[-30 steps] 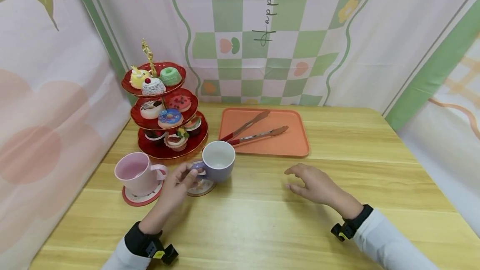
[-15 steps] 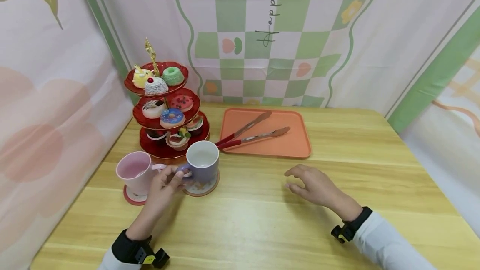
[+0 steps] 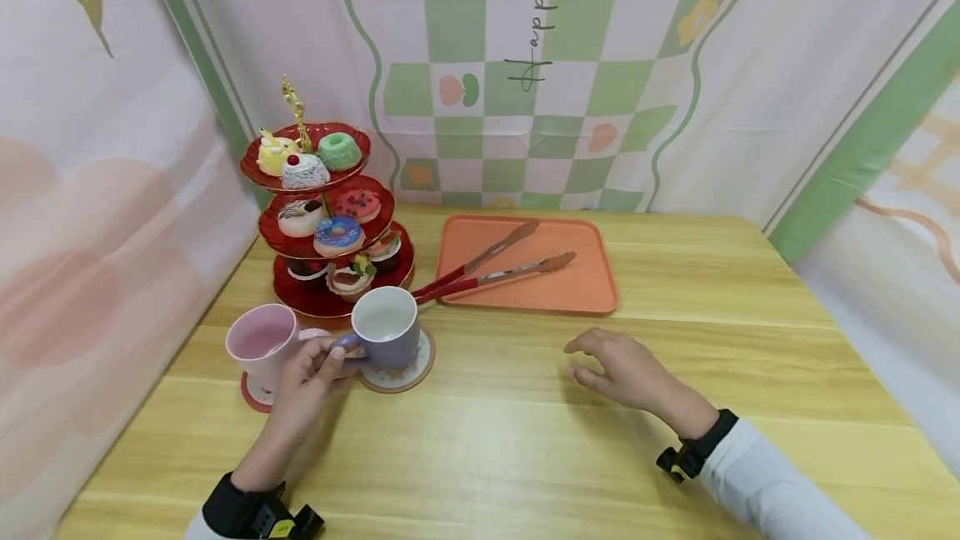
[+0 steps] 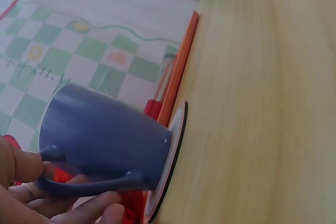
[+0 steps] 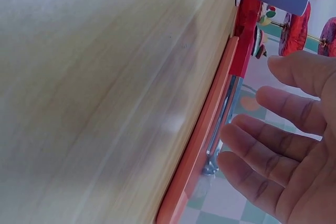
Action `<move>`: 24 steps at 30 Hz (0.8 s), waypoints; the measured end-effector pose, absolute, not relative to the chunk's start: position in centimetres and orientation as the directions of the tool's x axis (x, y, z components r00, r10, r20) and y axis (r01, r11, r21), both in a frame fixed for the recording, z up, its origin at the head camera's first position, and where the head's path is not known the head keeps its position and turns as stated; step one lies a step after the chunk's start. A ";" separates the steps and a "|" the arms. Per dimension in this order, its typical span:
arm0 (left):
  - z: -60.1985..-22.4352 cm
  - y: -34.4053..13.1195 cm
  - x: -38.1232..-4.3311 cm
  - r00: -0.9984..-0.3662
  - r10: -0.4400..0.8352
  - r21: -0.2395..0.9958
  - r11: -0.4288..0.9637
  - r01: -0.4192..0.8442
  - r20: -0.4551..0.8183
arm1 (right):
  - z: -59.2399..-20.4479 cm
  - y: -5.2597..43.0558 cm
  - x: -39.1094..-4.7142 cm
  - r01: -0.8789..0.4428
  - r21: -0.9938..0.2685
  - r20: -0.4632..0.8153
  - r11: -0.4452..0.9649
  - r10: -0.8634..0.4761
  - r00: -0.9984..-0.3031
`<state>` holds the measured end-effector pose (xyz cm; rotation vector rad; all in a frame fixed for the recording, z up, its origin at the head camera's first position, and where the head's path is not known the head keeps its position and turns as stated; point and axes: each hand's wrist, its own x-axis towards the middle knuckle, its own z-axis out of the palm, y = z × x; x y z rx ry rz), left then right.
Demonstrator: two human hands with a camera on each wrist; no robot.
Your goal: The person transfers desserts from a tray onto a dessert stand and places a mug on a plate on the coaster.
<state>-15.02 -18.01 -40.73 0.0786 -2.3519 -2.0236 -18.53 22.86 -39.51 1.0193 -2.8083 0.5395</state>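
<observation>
A purple mug (image 3: 386, 332) with a white inside stands upright over the left part of a round coaster (image 3: 424, 357). In the left wrist view the mug's base meets the coaster (image 4: 177, 136). My left hand (image 3: 303, 382) grips the mug's handle (image 4: 94, 186) between thumb and fingers. Left of that hand is a pink mug (image 3: 262, 344) on a red-rimmed coaster (image 3: 253, 394), partly hidden by the hand. My right hand (image 3: 626, 369) hovers over the table with relaxed fingers and holds nothing; the right wrist view shows its fingers (image 5: 252, 140) spread apart.
Behind the purple mug rises a red three-tier stand (image 3: 300, 300) with toy cakes and doughnuts. An orange tray (image 3: 592, 294) lies at the back middle, bearing red-handled tongs (image 3: 517, 272) whose handles stick out past its left edge. A patterned cloth (image 3: 525, 90) hangs behind the table.
My left hand has moved left and carried the purple mug from the coaster's right side to its left part, uncovering more of the tongs' handles. The right hand has stayed put.
</observation>
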 end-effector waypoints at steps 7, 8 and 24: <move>-40.6 -18.5 -14.6 -0.995 -0.099 0.986 0.167 -0.003 0.014 | -39.7 22.6 -18.4 -0.638 -0.295 0.211 0.711 -0.603 -0.769; -40.6 -18.5 -14.6 -0.995 -0.102 0.986 0.169 -0.003 0.015 | -39.7 22.6 -18.4 -0.639 -0.294 0.212 0.711 -0.603 -0.769; -39.3 -16.1 -14.3 -0.816 -0.171 0.790 0.421 0.446 0.552 | -39.8 22.5 -18.4 -0.645 -0.296 0.239 0.704 -0.600 -0.764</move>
